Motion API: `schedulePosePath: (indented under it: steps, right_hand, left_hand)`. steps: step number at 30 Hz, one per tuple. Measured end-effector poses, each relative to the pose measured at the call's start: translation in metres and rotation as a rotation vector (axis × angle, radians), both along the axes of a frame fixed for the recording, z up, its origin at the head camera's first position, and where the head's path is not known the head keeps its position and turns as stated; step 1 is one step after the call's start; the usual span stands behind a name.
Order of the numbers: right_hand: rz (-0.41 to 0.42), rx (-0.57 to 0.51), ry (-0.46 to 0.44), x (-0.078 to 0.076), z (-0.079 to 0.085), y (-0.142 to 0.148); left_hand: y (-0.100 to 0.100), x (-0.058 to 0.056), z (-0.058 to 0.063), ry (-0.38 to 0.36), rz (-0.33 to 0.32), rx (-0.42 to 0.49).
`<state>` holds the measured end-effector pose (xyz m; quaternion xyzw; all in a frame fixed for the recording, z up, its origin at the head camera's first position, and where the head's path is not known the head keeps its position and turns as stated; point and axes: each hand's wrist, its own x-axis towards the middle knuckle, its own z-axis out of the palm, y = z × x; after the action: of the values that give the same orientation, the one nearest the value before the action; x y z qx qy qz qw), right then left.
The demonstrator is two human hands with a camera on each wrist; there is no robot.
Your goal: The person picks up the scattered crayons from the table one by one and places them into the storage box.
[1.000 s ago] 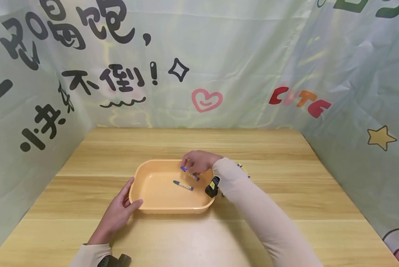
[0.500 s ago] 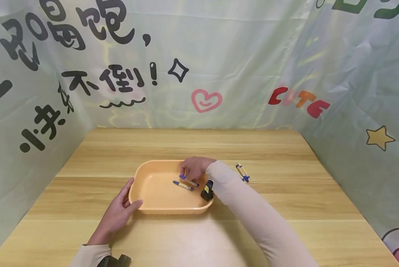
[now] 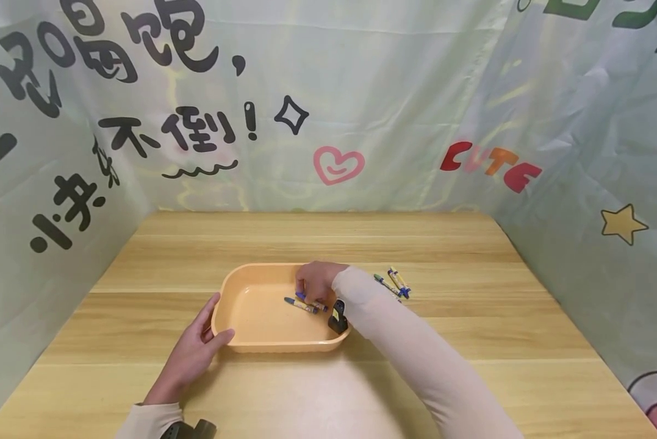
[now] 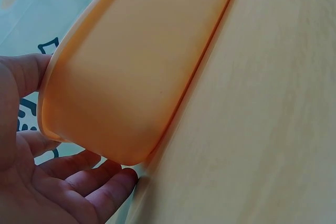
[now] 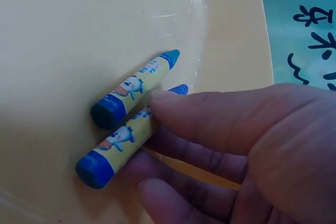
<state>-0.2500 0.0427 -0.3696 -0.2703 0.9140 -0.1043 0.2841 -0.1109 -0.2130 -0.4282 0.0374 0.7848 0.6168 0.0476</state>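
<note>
My right hand point(image 3: 318, 281) is inside the peach plastic tray point(image 3: 251, 323), pinching a blue crayon point(image 5: 118, 148) between thumb and fingers. This crayon lies low, at or just above the tray floor; I cannot tell which. Beside it, nearly parallel, a dark teal crayon point(image 5: 134, 90) rests on the floor of the tray. Both wear yellow wrappers with a cartoon figure. At the tray's left end my left hand point(image 3: 193, 347) grips the near corner, with the thumb on the rim and the fingers along the outer wall in the left wrist view.
On the wooden table point(image 3: 471, 341), right of the tray, lie a green crayon point(image 3: 387, 285) and blue-ended crayons point(image 3: 398, 281) close together, partly behind the right sleeve point(image 3: 410, 341). Printed cloth point(image 3: 405, 110) walls in the table at the back and sides.
The right hand has lowered the blue crayon towards the tray floor, bringing it alongside the teal one. More crayons on the table show past the sleeve. The left hand stays at the tray.
</note>
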Motion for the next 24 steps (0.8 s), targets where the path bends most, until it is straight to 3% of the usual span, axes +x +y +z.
schedulePosePath:
  steps: [4, 14, 21, 24]
  right_hand:
    - [0.017, 0.013, 0.049, 0.0, 0.0, 0.0]
    - [0.055, -0.007, 0.069, -0.003, 0.01, 0.004]
    - [-0.051, -0.186, -0.091, -0.004, 0.023, 0.015]
    - [-0.075, -0.244, -0.11, -0.005, 0.028, 0.023]
  left_hand:
    - [0.0, -0.001, 0.0, 0.003, -0.002, -0.001]
    - [0.001, -0.001, 0.001, 0.002, 0.0, -0.007]
    - [-0.001, 0.0, 0.001, 0.01, 0.0, -0.062]
    - [0.0, 0.001, 0.0, 0.004, -0.003, -0.074]
